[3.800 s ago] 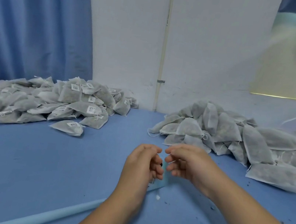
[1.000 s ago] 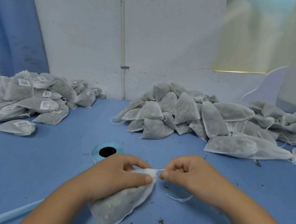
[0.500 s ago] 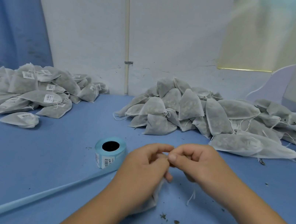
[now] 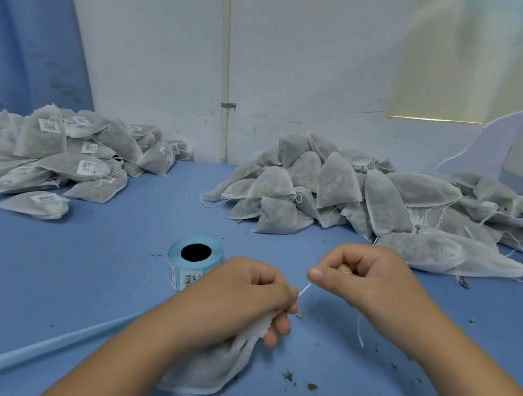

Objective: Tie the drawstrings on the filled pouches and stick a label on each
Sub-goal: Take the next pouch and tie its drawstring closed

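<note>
Left hand [image 4: 237,300]: I saw its fingers curled round the gathered neck of a pouch [image 4: 212,371], gripping it low over the table [image 4: 70,270].
Right hand: [image 4: 367,279] I saw a closed fist, thumb and forefinger pinching the drawstring [image 4: 304,288]; it sat just right of the left hand and a little farther from me, not touching it.
Drawstring: it ran as a taut white line between the two hands, and a loose end hung below the right hand.
Pouch: it lay on the table under my left hand and forearm, its body trailing toward me; I could make out no label on it.
Roll [image 4: 193,262]: the blue label roll stood just beyond the left hand, core hole up, printed labels on its side.
Strip [image 4: 22,355]: a pale blue band ran from beside the left forearm to the bottom-left corner.
Left pile [image 4: 54,158]: pouches with white labels were heaped far left.
Right pile [image 4: 372,201]: pouches showing no labels, strings loose, were heaped by the wall.
Crumbs [image 4: 290,377]: dry bits were scattered right of the pouch.
</note>
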{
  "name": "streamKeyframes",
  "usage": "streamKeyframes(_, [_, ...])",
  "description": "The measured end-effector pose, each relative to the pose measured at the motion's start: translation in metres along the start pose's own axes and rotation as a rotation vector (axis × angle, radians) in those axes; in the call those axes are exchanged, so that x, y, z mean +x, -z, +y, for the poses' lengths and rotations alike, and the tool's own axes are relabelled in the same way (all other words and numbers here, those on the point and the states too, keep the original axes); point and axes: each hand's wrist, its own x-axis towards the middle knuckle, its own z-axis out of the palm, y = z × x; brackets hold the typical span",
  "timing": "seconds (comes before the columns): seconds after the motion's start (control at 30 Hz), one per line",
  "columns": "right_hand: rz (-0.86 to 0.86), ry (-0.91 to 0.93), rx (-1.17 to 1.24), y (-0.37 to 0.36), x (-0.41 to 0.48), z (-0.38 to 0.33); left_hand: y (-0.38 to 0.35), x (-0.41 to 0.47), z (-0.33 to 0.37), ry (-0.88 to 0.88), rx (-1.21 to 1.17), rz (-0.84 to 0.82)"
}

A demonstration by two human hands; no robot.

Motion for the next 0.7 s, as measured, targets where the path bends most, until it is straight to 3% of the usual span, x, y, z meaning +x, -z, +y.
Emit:
streamKeyframes(0.37, [0.102,0.026,0.026,-0.010,0.001,0.006,0.008,-0.002,-0.004,0.015,-0.137,-0.168])
streamKeyframes(0.53, [0.114,0.016,0.041,-0.014,0.001,0.004,0.006,0.000,-0.005,-0.055,-0.262,-0.144])
streamKeyframes(0.7, [0.104,0.017,0.034,-0.020,-0.001,-0.001,0.005,0.004,-0.004,-0.134,-0.527,-0.002])
